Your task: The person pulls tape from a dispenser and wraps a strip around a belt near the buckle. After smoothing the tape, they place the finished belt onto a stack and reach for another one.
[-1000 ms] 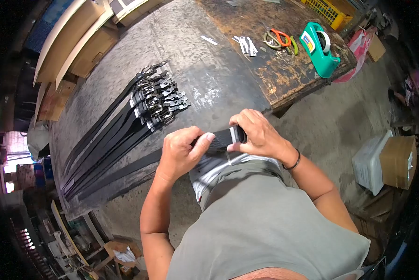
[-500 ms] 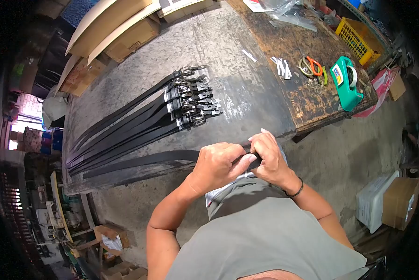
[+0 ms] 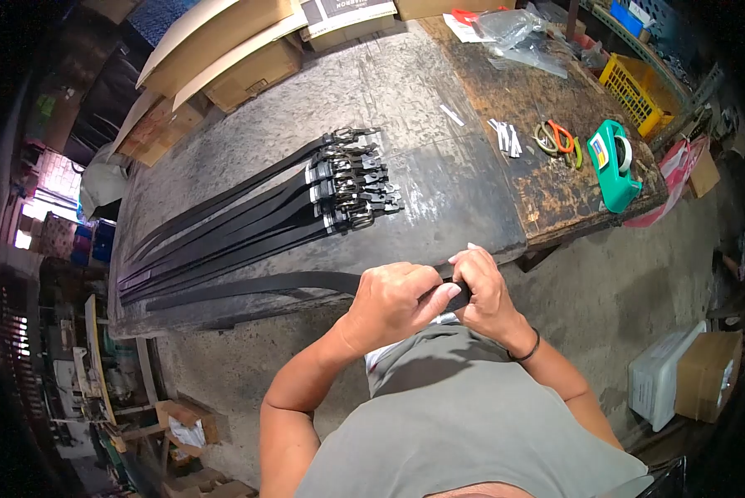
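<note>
A single black strap [image 3: 281,284] runs along the table's near edge and up into my hands. My left hand [image 3: 391,300] is closed around it, the thumb pressed along its end. Close beside it, my right hand [image 3: 482,289] pinches the same end, with its fingers curled over. A dark bit of the strap shows between the two hands; the rest of that end is hidden by my fingers. Farther back on the table lies a row of black straps [image 3: 264,203] with metal clasps [image 3: 356,184] at their right ends.
On the wooden table part sit a green tape dispenser [image 3: 613,166], orange-handled scissors [image 3: 561,137] and white paper strips [image 3: 505,138]. Cardboard boxes [image 3: 252,73] stand at the back left. A yellow crate [image 3: 635,93] is at the far right. A box [image 3: 708,376] rests on the floor.
The view has shifted slightly, so the table things appear a little lower and farther right. Both hands stay together on the strap's end, with only small finger movement.
</note>
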A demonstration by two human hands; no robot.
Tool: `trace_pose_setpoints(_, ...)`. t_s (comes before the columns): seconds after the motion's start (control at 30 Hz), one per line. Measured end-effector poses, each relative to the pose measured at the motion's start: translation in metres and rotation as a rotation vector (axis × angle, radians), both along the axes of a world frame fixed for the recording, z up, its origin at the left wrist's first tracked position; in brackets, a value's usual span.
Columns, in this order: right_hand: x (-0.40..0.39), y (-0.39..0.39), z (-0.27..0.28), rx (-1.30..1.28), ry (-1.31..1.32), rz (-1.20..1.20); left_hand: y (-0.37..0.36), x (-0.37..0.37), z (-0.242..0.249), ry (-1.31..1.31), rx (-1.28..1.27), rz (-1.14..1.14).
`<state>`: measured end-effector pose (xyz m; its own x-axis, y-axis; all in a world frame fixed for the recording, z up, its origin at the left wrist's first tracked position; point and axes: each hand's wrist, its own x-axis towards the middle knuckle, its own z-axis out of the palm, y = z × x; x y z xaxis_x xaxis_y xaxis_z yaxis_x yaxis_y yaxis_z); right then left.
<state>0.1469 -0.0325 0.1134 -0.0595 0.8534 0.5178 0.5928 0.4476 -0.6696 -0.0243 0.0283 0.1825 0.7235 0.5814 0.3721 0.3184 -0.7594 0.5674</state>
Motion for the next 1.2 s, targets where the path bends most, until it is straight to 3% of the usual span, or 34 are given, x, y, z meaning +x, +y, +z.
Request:
trace_pose_setpoints(0.1, 0.0, -0.003, 0.005, 0.079, -0.073, 0.017, -0.004, -0.005, 0.0, -0.086, 0.037, -0.009)
trace_pose_setpoints(0.3, -0.005, -0.011, 0.014, 0.006, -0.157, 0.025, -0.012, -0.02, 0.003, -0.008, -0.024, 0.039)
trace_pose_setpoints(0.53, 0.026, -0.016, 0.032, -0.124, -0.168, 0.139, -0.006, -0.031, -0.015, -0.021, 0.237, 0.016)
trace_pose_setpoints(0.6, 0.036, -0.02, 0.051, -0.246, -0.003, 0.023, 0.003, -0.041, -0.028, 0.004, 0.259, 0.037)
trace_pose_setpoints(0.67, 0.062, -0.017, 0.046, -0.197, 0.063, -0.09, 0.014, -0.055, -0.039, 0.014, 0.324, 0.14)
trace_pose_setpoints(0.73, 0.085, -0.013, 0.058, -0.227, 0.294, -0.092, 0.028, -0.077, -0.047, 0.037, 0.327, 0.223)
trace_pose_setpoints(0.8, 0.136, 0.004, 0.034, -0.082, 0.48, -0.118, 0.047, -0.1, -0.055, 0.041, 0.357, 0.293)
trace_pose_setpoints(0.9, 0.177, 0.033, 0.048, -0.043, 0.695, -0.211, 0.074, -0.137, -0.071, 0.041, 0.344, 0.342)
trace_pose_setpoints(0.93, 0.201, 0.041, 0.064, -0.294, 0.52, -0.508, 0.082, -0.15, -0.075, 0.05, 0.335, 0.346)
trace_pose_setpoints(0.97, 0.275, 0.051, 0.039, -0.41, 0.977, 0.157, 0.087, -0.163, -0.074, 0.086, 0.315, 0.351)
trace_pose_setpoints(1.0, 0.267, 0.073, 0.05, -0.427, 0.968, 0.179, 0.095, -0.176, -0.075, 0.087, 0.31, 0.379)
trace_pose_setpoints(1.13, 0.221, 0.108, 0.108, 0.271, 0.661, -0.688, 0.11, -0.225, -0.064, 0.138, 0.275, 0.381)
trace_pose_setpoints(1.2, 0.244, 0.108, 0.125, 0.232, 0.741, -0.791, 0.115, -0.252, -0.053, 0.216, 0.23, 0.361)
